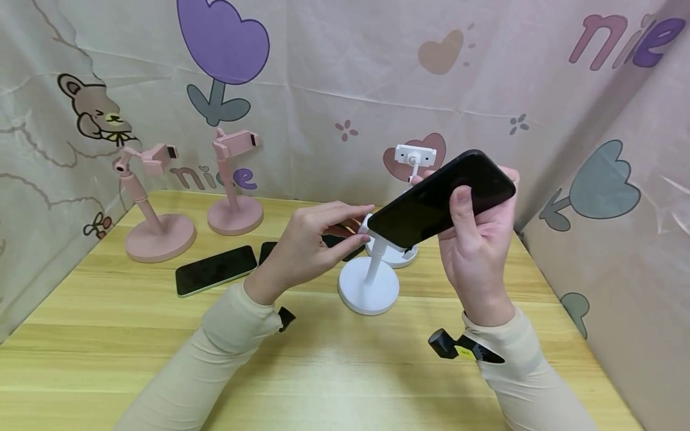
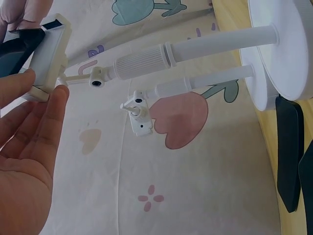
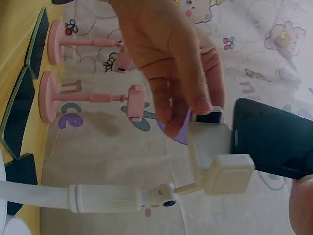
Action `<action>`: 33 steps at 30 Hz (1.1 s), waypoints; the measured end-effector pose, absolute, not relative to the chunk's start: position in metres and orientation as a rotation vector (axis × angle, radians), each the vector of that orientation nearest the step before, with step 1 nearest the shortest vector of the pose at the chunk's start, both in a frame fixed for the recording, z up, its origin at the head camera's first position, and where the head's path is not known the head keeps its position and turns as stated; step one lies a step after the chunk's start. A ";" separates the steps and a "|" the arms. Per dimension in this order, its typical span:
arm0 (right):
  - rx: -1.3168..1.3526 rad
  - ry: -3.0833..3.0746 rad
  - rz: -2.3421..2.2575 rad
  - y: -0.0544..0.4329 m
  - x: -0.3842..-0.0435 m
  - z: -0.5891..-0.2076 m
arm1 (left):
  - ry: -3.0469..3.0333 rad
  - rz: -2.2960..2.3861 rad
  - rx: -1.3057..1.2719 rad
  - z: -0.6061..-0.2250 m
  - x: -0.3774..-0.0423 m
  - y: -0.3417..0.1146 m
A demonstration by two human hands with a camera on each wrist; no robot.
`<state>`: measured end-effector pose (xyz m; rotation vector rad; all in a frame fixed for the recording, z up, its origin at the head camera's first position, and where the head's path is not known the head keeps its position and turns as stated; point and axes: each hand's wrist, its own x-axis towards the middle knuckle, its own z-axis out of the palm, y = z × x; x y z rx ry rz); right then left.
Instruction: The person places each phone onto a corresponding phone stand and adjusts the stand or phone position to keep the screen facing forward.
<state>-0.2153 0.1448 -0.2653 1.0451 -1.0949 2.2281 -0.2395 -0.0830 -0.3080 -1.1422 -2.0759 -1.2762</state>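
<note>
Right, everything here turns on how the black phone [image 1: 431,206] lies to the white clamp [image 3: 215,156] at the head of the nearer white stand [image 1: 369,290]. My right hand [image 1: 480,248] has the phone up off the worktop [image 1: 345,377], thumb laid over the dark screen and the other fingers behind it, gripping toward the upper right end. Its long axis runs aslant, from that end down and leftward to the clamp, so the low end is the one nearest my left hand [image 1: 309,242]. There my thumb and fingers pinch the clamp, thumb on one side, fingers on the other. In the right wrist view the phone's end sits just beside the clamp; whether it touches, or is partly inside, I can't tell. Of my two hands, the left is the nearer to the clamp, with the phone lying to its right. Just behind rises a second white stand [image 1: 415,155]. On my left a phone with a pale edge [image 1: 215,270] lies flat, screen up, and two pink stands [image 1: 151,216] stand farther back.
</note>
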 end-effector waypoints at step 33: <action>1.073 -1.203 1.805 0.141 -0.219 -0.271 | -1.969 -1.268 -1.174 -0.312 -0.241 -0.077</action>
